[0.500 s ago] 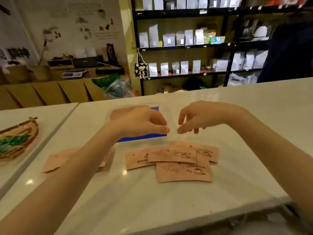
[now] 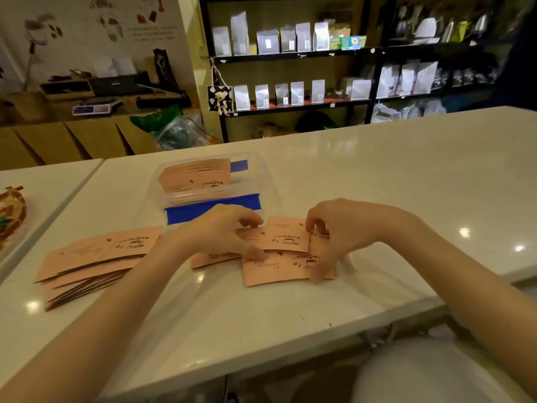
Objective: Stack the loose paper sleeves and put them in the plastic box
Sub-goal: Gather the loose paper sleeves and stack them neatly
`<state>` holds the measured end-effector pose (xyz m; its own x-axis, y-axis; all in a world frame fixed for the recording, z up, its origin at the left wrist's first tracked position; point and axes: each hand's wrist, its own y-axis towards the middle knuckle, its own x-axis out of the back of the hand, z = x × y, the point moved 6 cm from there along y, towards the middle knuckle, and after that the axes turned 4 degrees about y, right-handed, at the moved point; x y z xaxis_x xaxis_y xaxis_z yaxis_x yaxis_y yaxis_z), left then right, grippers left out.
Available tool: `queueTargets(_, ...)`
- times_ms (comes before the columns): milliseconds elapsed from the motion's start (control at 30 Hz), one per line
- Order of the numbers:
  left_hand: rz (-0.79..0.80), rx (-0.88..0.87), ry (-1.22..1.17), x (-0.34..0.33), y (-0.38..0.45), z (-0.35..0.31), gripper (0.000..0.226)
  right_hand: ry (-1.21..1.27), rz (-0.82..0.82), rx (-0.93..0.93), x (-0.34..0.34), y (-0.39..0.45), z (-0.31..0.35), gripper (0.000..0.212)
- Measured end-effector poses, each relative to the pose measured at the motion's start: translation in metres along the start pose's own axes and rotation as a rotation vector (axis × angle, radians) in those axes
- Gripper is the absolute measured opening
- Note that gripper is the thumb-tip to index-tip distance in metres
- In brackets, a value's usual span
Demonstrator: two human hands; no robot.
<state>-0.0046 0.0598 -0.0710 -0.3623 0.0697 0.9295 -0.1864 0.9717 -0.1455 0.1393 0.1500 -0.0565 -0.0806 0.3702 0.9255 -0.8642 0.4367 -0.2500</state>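
Left hand (image 2: 223,231) pinching loose coffee sleeves (image 2: 276,251) near clear plastic box (image 2: 267,181); right hand (image 2: 340,231) fingers curled on them, grip partly hidden; sleeve stack (image 2: 194,175) inside box; fanned pile (image 2: 90,263) left.

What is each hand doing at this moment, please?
Left hand: fingers curled, pinching the loose paper sleeves on the counter.
Right hand: fingers curled, gripping the right edge of the same sleeves.

The left hand (image 2: 223,231) hides part of the loose sleeves (image 2: 279,251); the basket (image 2: 11,210) is cut off at the frame's edge.
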Motion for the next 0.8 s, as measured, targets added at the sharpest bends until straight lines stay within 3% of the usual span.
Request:
queueTargets(367,-0.181,0.003,-0.032,0.022,-0.013,0.002,0.067,0.068,-0.018,0.106,0.000,-0.002,0.016,0.086)
queueTargets(633,-0.377,0.057,-0.179,0.074,-0.062,0.032,0.068,0.058,-0.141,0.194,0.052,0.005,0.039,0.054)
queueTargets(800,-0.476,0.169,-0.216,0.093,-0.099,0.070,0.074,0.037,-0.237,0.237,0.066,0.035,0.064,0.051)
